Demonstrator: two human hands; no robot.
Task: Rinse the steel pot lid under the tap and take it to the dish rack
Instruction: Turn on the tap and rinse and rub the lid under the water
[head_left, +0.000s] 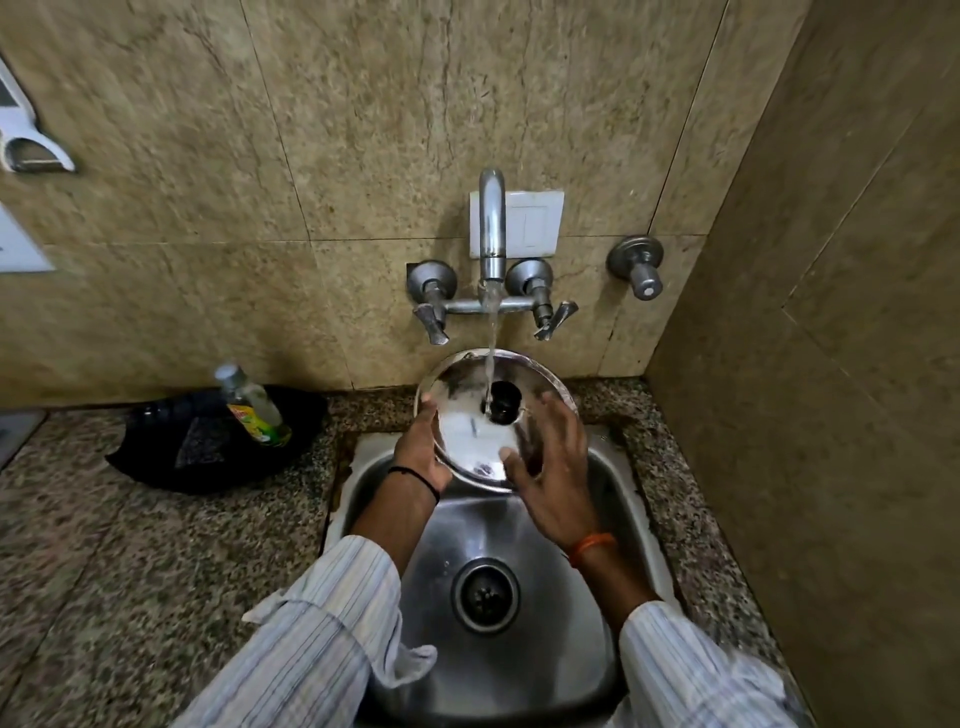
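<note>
The round steel pot lid (470, 426) with a black knob (505, 401) is held tilted over the steel sink (608, 499), top side facing me. Water runs from the wall tap (492, 228) and strikes the lid beside the knob. My left hand (422, 452) grips the lid's left rim. My right hand (553, 467) lies on the lid's right side with its fingers spread and straight, thumb on the lower face. No dish rack is in view.
A black tray (171, 457) with a scrub pad and a clear bottle (254, 402) sits on the speckled granite counter (130, 561) left of the sink. A tiled side wall (831, 415) stands close on the right. The drain (485, 596) lies in the sink's middle.
</note>
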